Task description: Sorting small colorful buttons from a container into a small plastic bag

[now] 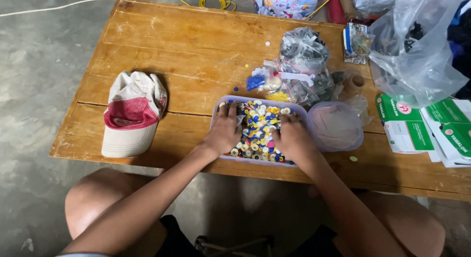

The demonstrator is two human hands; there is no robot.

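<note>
Right, both hands are down in the shallow lilac tub [216, 106], which sits at the near edge of the wooden table [196, 46] and is heaped with small buttons [258, 132] in yellow, blue, white and a few pink. The left hand [223, 132] lies palm down on the heap, fingers spread loosely toward the far rim, clasping nothing that shows. The right hand [293, 138] rests flat on the other side, fingers curled slightly inward into the buttons (whether it pinches one, I cannot tell). Between the two hands the pile lies bare. Just right of the right hand lies the tub's clear lid [336, 125], touching the tub. Beyond the fingertips stand clear bags [303, 60] of small parts. Well left of the left hand rests a white and red cap [131, 112]. Far right, green and white boxes [405, 124].
</note>
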